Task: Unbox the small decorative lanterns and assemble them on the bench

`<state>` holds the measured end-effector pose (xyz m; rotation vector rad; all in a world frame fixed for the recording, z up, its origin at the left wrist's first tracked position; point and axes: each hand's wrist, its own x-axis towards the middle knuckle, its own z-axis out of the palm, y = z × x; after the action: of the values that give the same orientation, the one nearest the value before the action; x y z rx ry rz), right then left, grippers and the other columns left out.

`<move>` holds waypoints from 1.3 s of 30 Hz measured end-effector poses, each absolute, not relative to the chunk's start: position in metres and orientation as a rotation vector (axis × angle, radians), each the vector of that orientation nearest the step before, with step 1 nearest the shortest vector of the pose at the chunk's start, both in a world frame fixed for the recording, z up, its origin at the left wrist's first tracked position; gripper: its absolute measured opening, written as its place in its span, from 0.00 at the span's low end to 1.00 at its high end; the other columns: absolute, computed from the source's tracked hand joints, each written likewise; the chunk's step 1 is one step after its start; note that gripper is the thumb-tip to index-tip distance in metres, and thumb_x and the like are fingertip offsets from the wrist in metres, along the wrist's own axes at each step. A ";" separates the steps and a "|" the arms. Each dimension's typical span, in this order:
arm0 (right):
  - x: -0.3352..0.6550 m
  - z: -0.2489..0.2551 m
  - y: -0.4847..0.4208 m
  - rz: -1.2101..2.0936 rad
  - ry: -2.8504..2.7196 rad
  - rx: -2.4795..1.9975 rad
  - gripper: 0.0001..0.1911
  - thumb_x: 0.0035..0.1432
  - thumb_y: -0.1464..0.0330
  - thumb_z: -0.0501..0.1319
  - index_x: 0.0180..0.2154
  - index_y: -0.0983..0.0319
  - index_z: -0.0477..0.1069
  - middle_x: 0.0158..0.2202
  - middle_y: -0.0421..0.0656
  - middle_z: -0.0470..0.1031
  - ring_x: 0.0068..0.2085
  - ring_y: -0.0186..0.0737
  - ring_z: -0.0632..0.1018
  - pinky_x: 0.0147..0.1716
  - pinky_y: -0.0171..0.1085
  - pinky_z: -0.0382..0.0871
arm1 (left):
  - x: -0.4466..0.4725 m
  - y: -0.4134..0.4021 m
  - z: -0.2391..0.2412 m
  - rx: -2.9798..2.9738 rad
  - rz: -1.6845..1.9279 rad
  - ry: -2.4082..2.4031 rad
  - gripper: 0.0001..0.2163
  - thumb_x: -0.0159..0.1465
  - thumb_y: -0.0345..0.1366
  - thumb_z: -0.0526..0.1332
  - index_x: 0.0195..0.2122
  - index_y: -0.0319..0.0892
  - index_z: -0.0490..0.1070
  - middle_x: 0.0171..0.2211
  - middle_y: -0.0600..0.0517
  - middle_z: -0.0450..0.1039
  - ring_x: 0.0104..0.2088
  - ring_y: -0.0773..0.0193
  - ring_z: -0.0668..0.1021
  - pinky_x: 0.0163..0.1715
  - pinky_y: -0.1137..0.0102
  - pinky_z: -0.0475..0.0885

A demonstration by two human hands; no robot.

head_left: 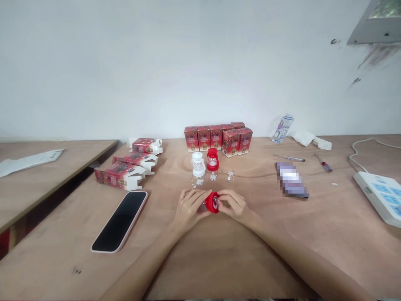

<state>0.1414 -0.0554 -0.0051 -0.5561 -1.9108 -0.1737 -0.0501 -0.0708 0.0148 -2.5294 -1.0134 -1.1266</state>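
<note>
A small red lantern (213,202) lies on its side between my hands, its base turned to the right. My left hand (189,209) is wrapped round its body. At the base, the fingertips of my right hand (234,204) pinch or press near its rim; whether a small part sits between them I cannot make out. Just beyond stand a white lantern (198,164) and another red lantern (212,160), both upright. In front of these lie several small wire handles with white pieces (229,176).
Closed red boxes (203,139) stand near the wall, opened boxes (119,177) lie at left. A phone (120,221) is left of my hands. Rightward are another phone (291,179), screwdrivers (323,163), a plastic bottle (282,128), tissues (311,139) and a power strip (372,194).
</note>
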 end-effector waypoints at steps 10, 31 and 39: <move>0.139 -0.010 -0.054 -0.075 -1.966 -0.627 0.09 0.57 0.76 0.55 0.40 0.61 0.67 0.38 0.49 0.75 0.39 0.39 0.77 0.38 0.35 0.74 | -0.048 -0.070 0.013 -2.471 -1.123 -1.142 0.17 0.60 0.40 0.61 0.49 0.43 0.67 0.40 0.48 0.77 0.38 0.61 0.77 0.39 0.66 0.63; 0.125 -0.026 -0.013 1.454 -0.715 -0.870 0.12 0.58 0.71 0.52 0.25 0.59 0.67 0.23 0.39 0.74 0.29 0.37 0.77 0.31 0.38 0.76 | 0.035 -0.007 0.078 -2.561 -0.029 -0.653 0.06 0.60 0.26 0.57 0.29 0.38 0.73 0.29 0.47 0.76 0.33 0.58 0.74 0.35 0.63 0.59; 0.141 -0.023 -0.007 1.570 -0.680 -0.851 0.12 0.58 0.72 0.52 0.24 0.61 0.68 0.26 0.43 0.75 0.32 0.36 0.79 0.35 0.39 0.78 | 0.034 0.011 0.101 -2.512 -0.029 -0.257 0.12 0.62 0.24 0.52 0.34 0.43 0.73 0.35 0.49 0.74 0.38 0.61 0.73 0.46 0.59 0.58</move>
<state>0.1411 -0.0068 -0.0233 -0.8508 -0.6798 1.5702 0.0337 0.0110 0.1011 -2.5118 -0.2574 -0.0292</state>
